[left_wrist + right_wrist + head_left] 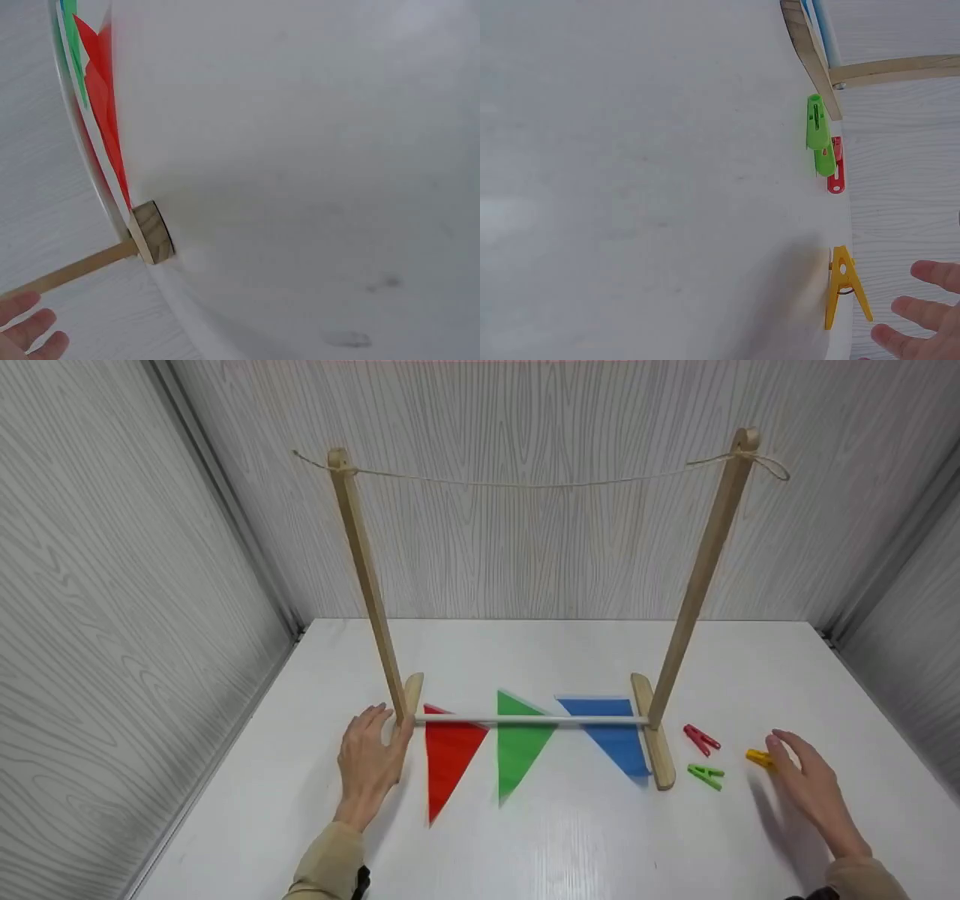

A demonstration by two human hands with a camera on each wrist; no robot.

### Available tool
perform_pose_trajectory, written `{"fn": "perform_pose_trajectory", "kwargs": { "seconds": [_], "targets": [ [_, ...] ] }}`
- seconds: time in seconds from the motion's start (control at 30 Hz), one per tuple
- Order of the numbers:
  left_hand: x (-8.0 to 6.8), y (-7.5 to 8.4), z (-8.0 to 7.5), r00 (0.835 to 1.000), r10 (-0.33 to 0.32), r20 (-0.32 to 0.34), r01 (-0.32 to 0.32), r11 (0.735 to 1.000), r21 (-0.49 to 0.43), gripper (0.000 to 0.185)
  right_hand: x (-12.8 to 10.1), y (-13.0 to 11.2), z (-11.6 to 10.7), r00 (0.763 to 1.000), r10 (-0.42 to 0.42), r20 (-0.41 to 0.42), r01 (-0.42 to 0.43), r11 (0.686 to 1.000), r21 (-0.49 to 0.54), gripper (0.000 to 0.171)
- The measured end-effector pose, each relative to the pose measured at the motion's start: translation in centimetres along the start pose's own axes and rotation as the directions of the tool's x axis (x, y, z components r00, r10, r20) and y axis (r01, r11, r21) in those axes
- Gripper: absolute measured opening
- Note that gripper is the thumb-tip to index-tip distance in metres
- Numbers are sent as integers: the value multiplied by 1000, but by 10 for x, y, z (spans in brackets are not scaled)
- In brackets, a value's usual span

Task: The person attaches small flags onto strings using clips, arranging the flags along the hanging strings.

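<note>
My left hand is beside the left post of a wooden stand, near its foot, fingers relaxed and loosely spread. In the left wrist view its fingertips show next to the post and grip nothing. My right hand hovers over the table by a yellow clothespin, partly overlapping it in the head view. In the right wrist view a gap shows between the spread fingers and that clothespin. A red clothespin and a green clothespin lie left of the yellow one.
Twine is tied between the tops of the left post and right post. A white rod joins the posts low down. Red, green and blue triangular flags lie under it. Grey panels surround the white table.
</note>
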State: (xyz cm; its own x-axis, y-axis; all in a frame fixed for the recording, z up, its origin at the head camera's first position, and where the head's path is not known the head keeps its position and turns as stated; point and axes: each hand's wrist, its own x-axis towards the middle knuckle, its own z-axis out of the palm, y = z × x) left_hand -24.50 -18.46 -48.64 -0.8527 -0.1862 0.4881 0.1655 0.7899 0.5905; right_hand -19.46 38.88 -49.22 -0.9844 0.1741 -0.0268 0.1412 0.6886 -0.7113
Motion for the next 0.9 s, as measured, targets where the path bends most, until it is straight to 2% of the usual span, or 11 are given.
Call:
{"fn": "perform_pose_trajectory", "kwargs": {
  "seconds": [0.07, 0.13, 0.27, 0.47, 0.6, 0.77, 0.9],
  "targets": [
    [-3, 9, 6, 999, 32, -30, -34, 999, -39, 37, 1, 1, 0, 999, 33, -29, -33, 999, 20, 70],
    [-7, 20, 13, 998, 57, -23, -58, 996, -62, 30, 1, 2, 2, 996, 75, -55, -73, 997, 32, 70],
    [-14, 44, 28, 995, 87, 53, -83, 994, -78, 23, 4, 5, 5, 985, 131, -116, -129, 991, 23, 65],
    [-19, 72, 48, 978, 117, 173, -96, 988, -123, 20, 6, 6, 8, 976, 137, -167, -144, 989, -28, 47],
    [-22, 86, 63, 950, 129, 283, -84, 982, -167, 21, 6, 8, 10, 976, 125, -180, -138, 989, -59, 41],
    [-28, 103, 81, 890, 97, 445, -16, 983, -182, 33, 8, 11, 7, 980, 148, -133, -160, 984, -80, 42],
    [-31, 118, 97, 851, 106, 514, -24, 986, -163, 40, 10, 9, 5, 977, 192, -92, -199, 976, -83, 42]
  ]
}}
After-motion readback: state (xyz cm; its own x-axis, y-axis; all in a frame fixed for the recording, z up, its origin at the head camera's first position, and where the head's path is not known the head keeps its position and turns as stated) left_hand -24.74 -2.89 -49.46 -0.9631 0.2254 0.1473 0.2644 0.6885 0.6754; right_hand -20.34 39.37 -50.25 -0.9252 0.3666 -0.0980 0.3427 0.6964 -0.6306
